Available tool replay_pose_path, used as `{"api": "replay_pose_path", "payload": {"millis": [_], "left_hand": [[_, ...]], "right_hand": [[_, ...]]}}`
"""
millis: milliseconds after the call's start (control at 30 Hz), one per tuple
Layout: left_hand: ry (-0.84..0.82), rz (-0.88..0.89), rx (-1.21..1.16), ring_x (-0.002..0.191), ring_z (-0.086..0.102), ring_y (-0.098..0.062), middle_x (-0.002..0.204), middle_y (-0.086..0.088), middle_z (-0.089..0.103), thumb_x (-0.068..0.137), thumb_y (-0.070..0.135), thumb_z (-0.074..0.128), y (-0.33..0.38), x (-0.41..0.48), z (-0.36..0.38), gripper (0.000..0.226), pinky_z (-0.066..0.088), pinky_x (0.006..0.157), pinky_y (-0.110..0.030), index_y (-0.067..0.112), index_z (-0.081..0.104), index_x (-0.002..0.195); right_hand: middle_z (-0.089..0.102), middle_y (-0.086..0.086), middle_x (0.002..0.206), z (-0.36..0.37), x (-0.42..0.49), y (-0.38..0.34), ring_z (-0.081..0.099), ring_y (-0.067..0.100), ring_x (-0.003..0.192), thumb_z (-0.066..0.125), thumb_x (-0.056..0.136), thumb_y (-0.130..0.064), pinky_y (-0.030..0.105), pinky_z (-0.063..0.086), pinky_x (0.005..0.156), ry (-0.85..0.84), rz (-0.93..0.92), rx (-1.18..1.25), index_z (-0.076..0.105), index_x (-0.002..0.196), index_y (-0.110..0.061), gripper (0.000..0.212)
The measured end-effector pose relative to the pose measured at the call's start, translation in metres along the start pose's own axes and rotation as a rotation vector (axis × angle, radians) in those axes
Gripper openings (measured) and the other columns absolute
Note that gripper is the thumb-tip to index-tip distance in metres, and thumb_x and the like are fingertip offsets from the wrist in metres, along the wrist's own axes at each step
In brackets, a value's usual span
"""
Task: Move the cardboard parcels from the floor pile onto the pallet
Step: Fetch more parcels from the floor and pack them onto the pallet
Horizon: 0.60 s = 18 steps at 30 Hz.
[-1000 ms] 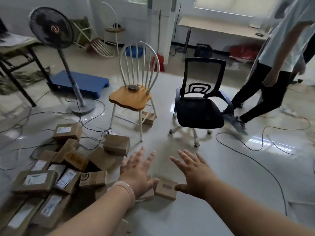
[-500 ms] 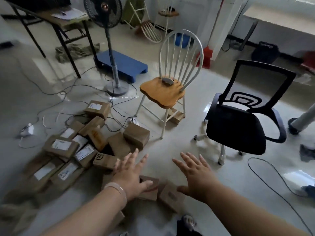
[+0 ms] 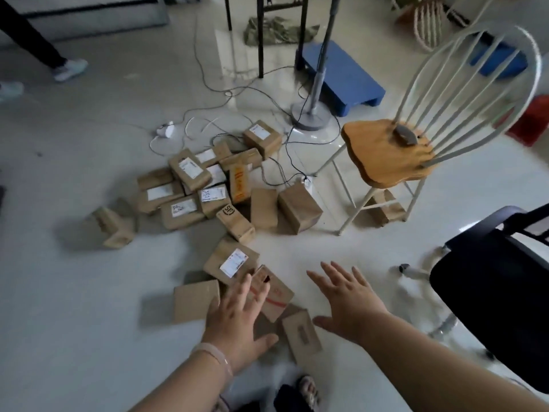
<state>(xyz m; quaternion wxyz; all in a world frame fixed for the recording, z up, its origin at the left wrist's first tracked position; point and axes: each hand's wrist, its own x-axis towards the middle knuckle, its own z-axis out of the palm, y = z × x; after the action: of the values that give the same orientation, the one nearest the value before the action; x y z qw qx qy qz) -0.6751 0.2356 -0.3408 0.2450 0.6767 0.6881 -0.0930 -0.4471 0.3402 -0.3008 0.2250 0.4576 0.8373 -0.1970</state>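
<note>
Both hands are spread flat, fingers released, gripping nothing. The left hand overlaps the parcel from 8 o'clock; the right hand is at its 3 o'clock. The pile lies at 11 o'clock and the pallet at 1.

Your brown cardboard parcels lie jumbled on the floor, several white labels up, some strays nearer you. The low blue pallet sits beyond them.

parcels ~19, some blurred | hands 2 | chairs 2 | blue pallet 1 | fan stand 1
</note>
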Motion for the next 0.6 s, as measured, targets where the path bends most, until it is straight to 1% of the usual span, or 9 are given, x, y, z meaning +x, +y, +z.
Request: {"api": "replay_pose_path", "payload": {"millis": [67, 133, 233, 367, 467, 533, 600], "left_hand": [[0.007, -0.024, 0.006, 0.151, -0.008, -0.024, 0.161, -0.003, -0.026, 0.083, 0.08, 0.033, -0.012, 0.006, 0.013, 0.095, 0.006, 0.12, -0.046, 0.043, -0.031, 0.143], [0.009, -0.062, -0.011, 0.151, -0.007, -0.023, 0.163, -0.004, -0.023, 0.083, 0.08, 0.033, -0.025, 0.023, 0.034, 0.096, 0.007, 0.12, -0.045, 0.041, -0.026, 0.147], [-0.025, -0.109, -0.042, 0.151, -0.008, -0.023, 0.163, -0.004, -0.023, 0.084, 0.079, 0.036, -0.045, 0.059, 0.08, 0.095, 0.006, 0.121, -0.045, 0.041, -0.018, 0.152], [-0.07, -0.188, -0.086, 0.151, -0.006, -0.024, 0.163, -0.003, -0.021, 0.085, 0.078, 0.039, -0.071, 0.12, 0.166, 0.095, 0.008, 0.121, -0.044, 0.041, -0.018, 0.152], [-0.086, -0.172, -0.124, 0.151, -0.01, -0.025, 0.161, -0.002, -0.026, 0.086, 0.076, 0.038, -0.085, 0.167, 0.238, 0.095, 0.006, 0.122, -0.049, 0.04, -0.02, 0.151], [-0.103, -0.139, -0.153, 0.15, -0.016, -0.025, 0.16, 0.002, -0.03, 0.086, 0.077, 0.037, -0.091, 0.196, 0.288, 0.094, 0.0, 0.121, -0.051, 0.042, -0.023, 0.149], [-0.093, -0.139, -0.164, 0.149, -0.018, -0.025, 0.16, 0.002, -0.03, 0.085, 0.078, 0.035, -0.095, 0.225, 0.338, 0.093, -0.001, 0.12, -0.05, 0.042, -0.021, 0.15]], "right_hand": [[-0.015, -0.003, 0.165, 0.016, 0.013, -0.001, -0.017, 0.018, 0.151, 0.052, 0.09, -0.063, 0.044, -0.015, 0.119, -0.017, -0.037, 0.01, -0.012, 0.155, -0.041, 0.093], [-0.014, -0.004, 0.165, 0.038, 0.034, 0.001, -0.016, 0.018, 0.151, 0.052, 0.09, -0.064, 0.044, -0.016, 0.118, -0.012, -0.056, 0.016, -0.012, 0.154, -0.042, 0.093], [-0.011, -0.003, 0.166, 0.081, 0.081, 0.005, -0.014, 0.019, 0.152, 0.052, 0.089, -0.065, 0.044, -0.015, 0.118, -0.016, -0.038, 0.001, -0.01, 0.155, -0.041, 0.094], [-0.013, -0.001, 0.166, 0.161, 0.163, 0.009, -0.016, 0.022, 0.152, 0.052, 0.086, -0.07, 0.048, -0.016, 0.117, -0.07, 0.001, -0.045, -0.01, 0.156, -0.04, 0.098], [-0.015, -0.001, 0.165, 0.229, 0.226, 0.015, -0.018, 0.024, 0.151, 0.049, 0.085, -0.073, 0.048, -0.019, 0.113, -0.099, -0.001, -0.08, -0.012, 0.155, -0.04, 0.099], [-0.015, 0.0, 0.166, 0.274, 0.266, 0.02, -0.018, 0.026, 0.151, 0.046, 0.085, -0.076, 0.05, -0.017, 0.116, -0.102, -0.001, -0.087, -0.012, 0.156, -0.039, 0.098], [-0.014, 0.0, 0.166, 0.318, 0.305, 0.023, -0.019, 0.025, 0.151, 0.047, 0.085, -0.076, 0.051, -0.017, 0.117, -0.088, 0.005, -0.075, -0.011, 0.156, -0.038, 0.099]]}}
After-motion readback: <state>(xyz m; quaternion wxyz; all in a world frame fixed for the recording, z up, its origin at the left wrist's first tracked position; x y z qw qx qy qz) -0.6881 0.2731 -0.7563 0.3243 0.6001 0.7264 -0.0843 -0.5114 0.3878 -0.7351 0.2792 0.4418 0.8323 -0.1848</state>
